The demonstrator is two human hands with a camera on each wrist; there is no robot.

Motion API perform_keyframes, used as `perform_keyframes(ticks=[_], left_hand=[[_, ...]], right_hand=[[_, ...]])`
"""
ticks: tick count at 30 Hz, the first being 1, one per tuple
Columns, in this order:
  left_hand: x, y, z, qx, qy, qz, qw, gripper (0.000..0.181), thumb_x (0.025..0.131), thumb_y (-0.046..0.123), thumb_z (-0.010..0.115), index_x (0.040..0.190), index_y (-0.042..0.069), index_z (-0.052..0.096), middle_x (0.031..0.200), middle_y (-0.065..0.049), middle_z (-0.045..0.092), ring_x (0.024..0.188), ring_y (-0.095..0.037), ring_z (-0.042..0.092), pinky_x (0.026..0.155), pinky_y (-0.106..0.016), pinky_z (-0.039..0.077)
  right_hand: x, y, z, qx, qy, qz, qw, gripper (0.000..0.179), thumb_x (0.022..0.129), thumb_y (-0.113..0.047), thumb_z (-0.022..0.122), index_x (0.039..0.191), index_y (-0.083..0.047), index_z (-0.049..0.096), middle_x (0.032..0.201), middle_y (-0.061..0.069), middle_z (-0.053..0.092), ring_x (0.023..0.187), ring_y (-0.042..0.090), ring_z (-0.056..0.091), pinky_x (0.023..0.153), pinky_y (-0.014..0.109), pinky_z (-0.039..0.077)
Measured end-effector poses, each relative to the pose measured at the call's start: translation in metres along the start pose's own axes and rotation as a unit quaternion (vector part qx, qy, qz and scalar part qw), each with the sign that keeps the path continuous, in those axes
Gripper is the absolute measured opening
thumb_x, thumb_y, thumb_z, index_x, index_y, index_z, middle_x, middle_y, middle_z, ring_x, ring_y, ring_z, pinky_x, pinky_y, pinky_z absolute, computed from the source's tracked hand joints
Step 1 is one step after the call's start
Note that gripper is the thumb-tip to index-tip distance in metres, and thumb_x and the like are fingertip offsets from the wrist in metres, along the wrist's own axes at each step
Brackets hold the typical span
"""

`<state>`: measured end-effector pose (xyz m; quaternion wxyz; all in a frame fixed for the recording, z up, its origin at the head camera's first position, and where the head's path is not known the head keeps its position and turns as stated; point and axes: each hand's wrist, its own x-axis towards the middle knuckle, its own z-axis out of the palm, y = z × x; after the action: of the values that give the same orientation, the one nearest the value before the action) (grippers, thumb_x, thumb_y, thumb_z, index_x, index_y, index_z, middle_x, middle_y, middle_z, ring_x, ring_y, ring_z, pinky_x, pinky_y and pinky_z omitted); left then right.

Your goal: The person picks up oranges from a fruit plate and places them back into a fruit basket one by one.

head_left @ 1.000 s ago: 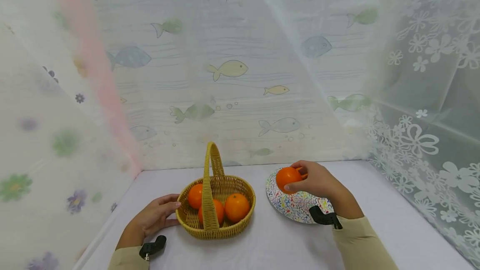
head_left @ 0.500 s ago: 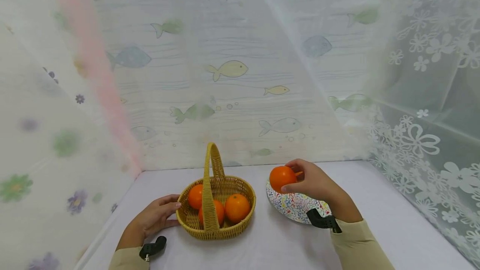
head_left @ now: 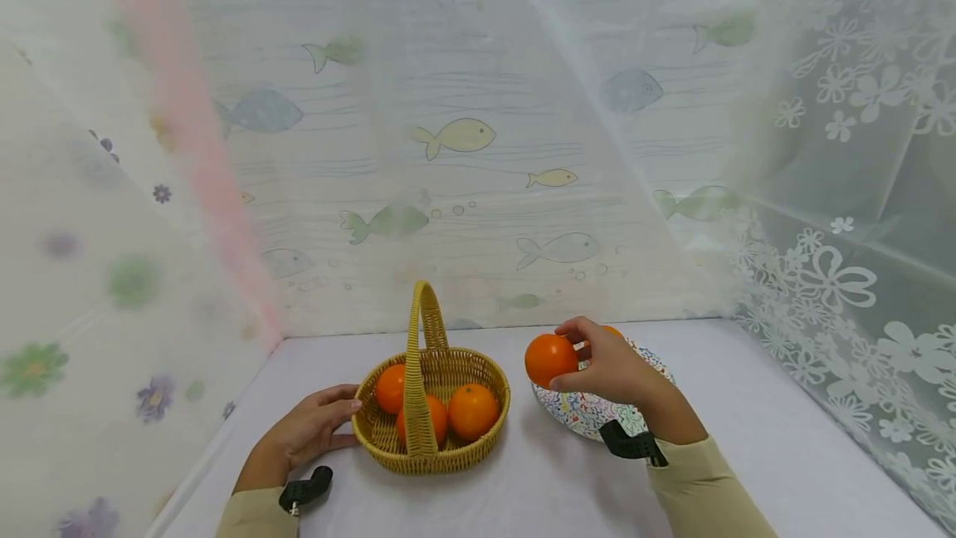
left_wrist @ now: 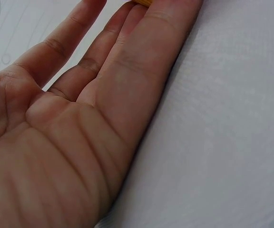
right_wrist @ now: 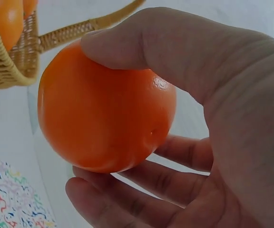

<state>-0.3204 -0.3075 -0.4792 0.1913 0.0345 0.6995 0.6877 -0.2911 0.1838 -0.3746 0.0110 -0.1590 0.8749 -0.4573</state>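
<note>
My right hand [head_left: 608,364] holds an orange [head_left: 551,360] by its sides, over the left edge of a round plate [head_left: 578,413] with a colourful squiggle pattern. In the right wrist view the thumb lies across one side of the held orange [right_wrist: 103,109] and the fingers curl along the other. A yellow wicker basket [head_left: 418,462] with an arched handle stands to the left, with three oranges inside, one [head_left: 474,412] right of the handle. My left hand [head_left: 314,428] rests at the basket's left rim, fingers loosely extended and fingertips touching it.
Another orange [head_left: 613,331] peeks out behind my right hand at the back of the plate. White cloth [head_left: 478,505] covers the table. A fish-print curtain [head_left: 463,189] hangs behind it, and a flower-patterned sheer sheet [head_left: 844,289] lines the right side.
My right hand has carried the orange leftward, from over the plate towards the basket. The orange behind that hand shows more now. My left hand and the basket stay in place.
</note>
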Motion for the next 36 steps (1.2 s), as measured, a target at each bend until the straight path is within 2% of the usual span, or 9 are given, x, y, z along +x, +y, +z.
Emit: perform_keyframes(ticks=[9, 16, 22, 31, 36], left_hand=[[0.0, 0.0, 0.0, -0.003, 0.005, -0.002, 1.0, 0.066, 0.101, 0.026, 0.067, 0.156, 0.001, 0.039, 0.147, -0.008, 0.057, 0.125, -0.019, 0.062, 0.101, -0.053, 0.057], [0.001, 0.0, 0.001, -0.003, 0.014, -0.009, 0.9999, 0.067, 0.1, 0.026, 0.069, 0.156, 0.002, 0.039, 0.149, -0.009, 0.056, 0.125, -0.019, 0.062, 0.101, -0.053, 0.057], [0.001, -0.002, -0.001, -0.005, 0.004, -0.003, 1.0, 0.063, 0.102, 0.024, 0.067, 0.154, 0.002, 0.041, 0.145, -0.007, 0.058, 0.124, -0.018, 0.063, 0.102, -0.053, 0.056], [0.0, -0.002, -0.001, -0.007, 0.004, -0.004, 1.0, 0.063, 0.101, 0.024, 0.067, 0.155, 0.002, 0.041, 0.145, -0.007, 0.058, 0.124, -0.018, 0.063, 0.101, -0.053, 0.057], [0.0, -0.001, -0.001, -0.009, -0.003, -0.003, 1.0, 0.064, 0.102, 0.024, 0.066, 0.155, 0.001, 0.039, 0.145, -0.007, 0.059, 0.124, -0.019, 0.064, 0.102, -0.053, 0.056]], right_hand=[[0.002, -0.004, 0.014, -0.026, -0.013, -0.004, 0.9996, 0.069, 0.071, -0.032, 0.095, 0.129, -0.026, 0.06, 0.125, 0.0, 0.063, 0.106, 0.024, 0.065, 0.081, 0.038, 0.061], [0.004, -0.01, 0.026, -0.029, -0.031, -0.037, 0.9984, 0.069, 0.072, -0.036, 0.095, 0.13, -0.025, 0.061, 0.122, -0.003, 0.066, 0.108, 0.023, 0.064, 0.084, 0.037, 0.062], [0.006, -0.011, 0.036, -0.037, -0.048, -0.058, 0.9965, 0.068, 0.073, -0.04, 0.094, 0.131, -0.024, 0.062, 0.119, -0.006, 0.068, 0.11, 0.021, 0.063, 0.085, 0.034, 0.061], [0.008, -0.011, 0.046, -0.063, -0.048, -0.067, 0.9946, 0.066, 0.072, -0.042, 0.094, 0.129, -0.031, 0.064, 0.115, -0.011, 0.068, 0.104, 0.017, 0.063, 0.08, 0.031, 0.059], [0.009, -0.011, 0.05, -0.065, -0.052, -0.067, 0.9942, 0.067, 0.073, -0.043, 0.094, 0.131, -0.03, 0.062, 0.116, -0.011, 0.068, 0.104, 0.017, 0.063, 0.08, 0.032, 0.058]])
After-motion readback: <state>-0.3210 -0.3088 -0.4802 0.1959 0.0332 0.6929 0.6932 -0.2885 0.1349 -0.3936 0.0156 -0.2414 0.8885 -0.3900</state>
